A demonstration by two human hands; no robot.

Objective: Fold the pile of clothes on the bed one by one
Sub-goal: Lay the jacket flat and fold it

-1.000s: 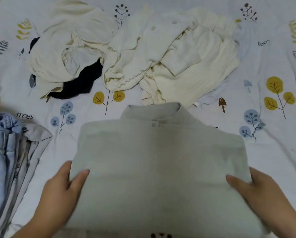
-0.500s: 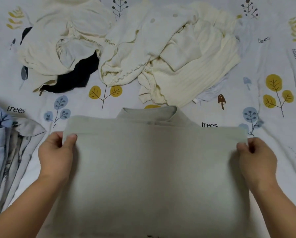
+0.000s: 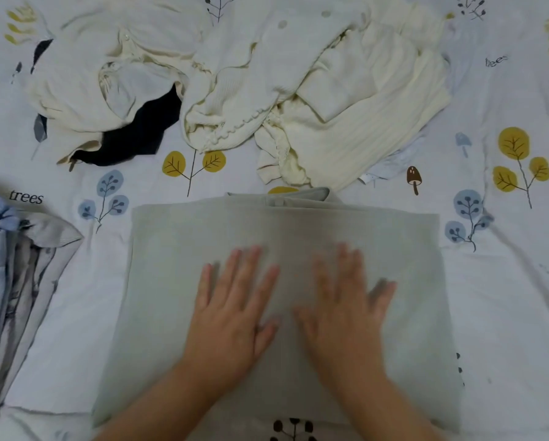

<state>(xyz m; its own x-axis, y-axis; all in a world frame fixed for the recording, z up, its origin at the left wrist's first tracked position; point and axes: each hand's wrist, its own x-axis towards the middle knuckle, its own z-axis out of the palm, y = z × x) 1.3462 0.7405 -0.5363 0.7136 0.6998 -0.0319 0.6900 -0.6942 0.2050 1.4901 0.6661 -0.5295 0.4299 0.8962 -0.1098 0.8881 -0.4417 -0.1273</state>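
Observation:
A grey-green collared garment (image 3: 177,281) lies folded in half on the bed in front of me, its collar peeking out at the far edge. My left hand (image 3: 231,310) and my right hand (image 3: 346,307) lie flat on its middle, fingers straight and spread, pressing the cloth. Beyond it sits the unfolded pile: cream and white garments (image 3: 314,90) heaped together, with a dark navy piece (image 3: 139,132) poking out at the pile's left.
Folded blue and grey clothes (image 3: 9,275) are stacked at the left edge. The bed sheet (image 3: 505,297) is white with printed trees, leaves and a mushroom. Bare sheet lies to the right of the grey garment.
The lower half of the garment was carried up and laid over the top. Both hands let go of its corners and moved inward to lie flat on its middle.

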